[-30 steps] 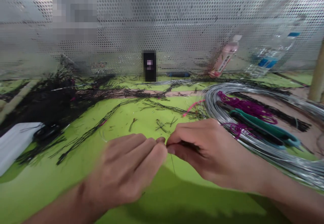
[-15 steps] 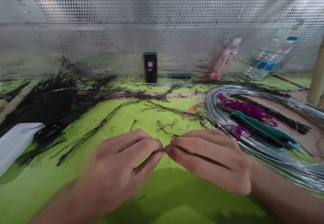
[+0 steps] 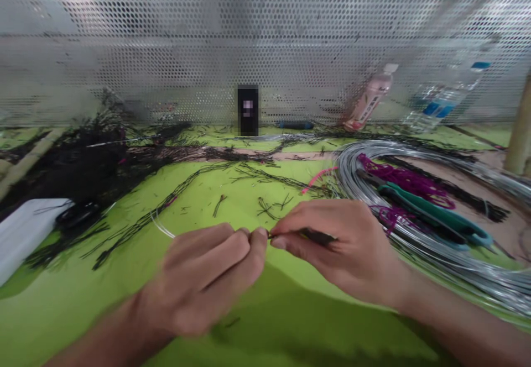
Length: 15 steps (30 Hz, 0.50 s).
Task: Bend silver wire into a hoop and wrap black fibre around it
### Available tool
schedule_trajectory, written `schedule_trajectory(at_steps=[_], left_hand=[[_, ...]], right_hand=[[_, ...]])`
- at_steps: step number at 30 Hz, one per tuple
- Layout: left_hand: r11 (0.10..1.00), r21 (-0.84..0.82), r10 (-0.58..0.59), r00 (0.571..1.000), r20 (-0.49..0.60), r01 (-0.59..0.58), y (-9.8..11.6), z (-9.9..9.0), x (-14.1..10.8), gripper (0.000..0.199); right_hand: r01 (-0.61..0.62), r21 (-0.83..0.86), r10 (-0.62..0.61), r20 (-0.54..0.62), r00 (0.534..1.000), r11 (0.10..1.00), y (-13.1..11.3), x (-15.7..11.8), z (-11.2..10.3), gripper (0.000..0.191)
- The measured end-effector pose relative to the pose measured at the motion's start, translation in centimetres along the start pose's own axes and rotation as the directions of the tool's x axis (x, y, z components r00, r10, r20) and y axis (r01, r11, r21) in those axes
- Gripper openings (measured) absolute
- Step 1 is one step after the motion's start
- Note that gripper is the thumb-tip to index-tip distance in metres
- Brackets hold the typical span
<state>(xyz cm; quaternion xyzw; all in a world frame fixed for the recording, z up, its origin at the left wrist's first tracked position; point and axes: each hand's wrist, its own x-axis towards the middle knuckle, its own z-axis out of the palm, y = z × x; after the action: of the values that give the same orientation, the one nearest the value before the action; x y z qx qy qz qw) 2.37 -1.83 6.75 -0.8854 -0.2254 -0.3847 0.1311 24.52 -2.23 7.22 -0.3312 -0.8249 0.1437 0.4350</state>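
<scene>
Left hand (image 3: 209, 276), nine o'clock; fingers pressing together, grip hidden; right hand (image 3: 359, 251), three o'clock; turning thumb-side up, pinching dark strand (image 3: 270, 236), probably twisting it

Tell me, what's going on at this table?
A person is working with bare hands over a green tabletop. The right hand pinches dark strands, its fingertips close to those of the left hand, whose curled fingers hide what they grip. To the right lie a coil of metal wire, pliers and purple string; a dark tangle sits to the left.
</scene>
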Motion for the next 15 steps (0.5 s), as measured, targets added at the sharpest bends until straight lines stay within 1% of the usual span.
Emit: schedule_trajectory(at_steps=[1,2,3,5,6,7,8,9,10,11,12,13,14,15], left_hand=[[0.993,0.069,0.097,0.995,0.009,-0.097,-0.1,0.0,0.1,0.012],[0.976,0.122,0.179,0.984,0.022,-0.18,-0.3,-0.1,0.2,0.012],[0.964,0.146,0.222,0.975,0.019,-0.223,-0.4,-0.1,0.3,0.012],[0.955,0.151,0.262,0.965,-0.013,-0.257,-0.7,0.0,0.4,0.014],[0.963,0.128,0.242,0.97,-0.017,-0.238,-0.8,0.1,0.4,0.014],[0.973,0.091,0.211,0.977,-0.005,-0.21,-0.9,0.2,0.5,0.013],[0.983,0.054,0.173,0.985,0.02,-0.174,-0.9,0.4,0.5,0.013],[0.991,0.023,0.128,0.991,0.03,-0.128,-0.9,0.5,0.5,0.013],[0.997,0.005,0.078,0.996,0.036,-0.078,-0.9,0.6,0.5,0.013],[0.999,0.001,0.035,0.999,0.023,-0.035,-0.9,0.6,0.5,0.014],[1.0,0.002,0.001,1.0,0.01,-0.001,-0.9,0.7,0.5,0.014],[1.0,0.004,-0.025,1.0,0.002,0.025,-0.9,0.7,0.5,0.014],[0.999,0.003,-0.042,0.999,-0.005,0.042,-0.9,0.7,0.5,0.013],[0.999,-0.002,-0.039,0.999,-0.018,0.039,-0.9,0.6,0.5,0.012]], right_hand=[[-0.127,0.067,0.125,0.043,0.991,0.99,-0.3,0.3,-0.1,0.009],[-0.24,0.109,0.231,0.086,0.969,0.965,-0.6,0.6,-0.3,0.012],[-0.322,0.132,0.307,0.125,0.943,0.937,-0.8,0.9,-0.5,0.015],[-0.418,0.14,0.391,0.182,0.902,0.898,-1.2,1.3,-0.6,0.021],[-0.434,0.131,0.407,0.192,0.893,0.891,-1.2,1.3,-0.6,0.023],[-0.418,0.112,0.395,0.178,0.901,0.902,-1.2,1.3,-0.5,0.024],[-0.365,0.081,0.354,0.13,0.926,0.927,-1.0,1.1,-0.3,0.023],[-0.278,0.03,0.276,0.051,0.96,0.96,-0.8,0.8,-0.1,0.019],[-0.155,-0.049,0.153,-0.042,0.987,0.987,-0.5,0.5,0.2,0.013],[-0.013,-0.155,-0.005,-0.117,0.993,0.988,-0.1,0.1,0.3,0.006],[0.127,-0.264,-0.172,-0.151,0.974,0.956,0.4,-0.3,0.5,0.005],[0.243,-0.35,-0.308,-0.141,0.941,0.905,0.8,-0.6,0.5,0.012],[0.328,-0.401,-0.399,-0.108,0.91,0.855,1.2,-0.9,0.5,0.019],[0.384,-0.422,-0.454,-0.075,0.888,0.821,1.5,-1.1,0.5,0.024]])
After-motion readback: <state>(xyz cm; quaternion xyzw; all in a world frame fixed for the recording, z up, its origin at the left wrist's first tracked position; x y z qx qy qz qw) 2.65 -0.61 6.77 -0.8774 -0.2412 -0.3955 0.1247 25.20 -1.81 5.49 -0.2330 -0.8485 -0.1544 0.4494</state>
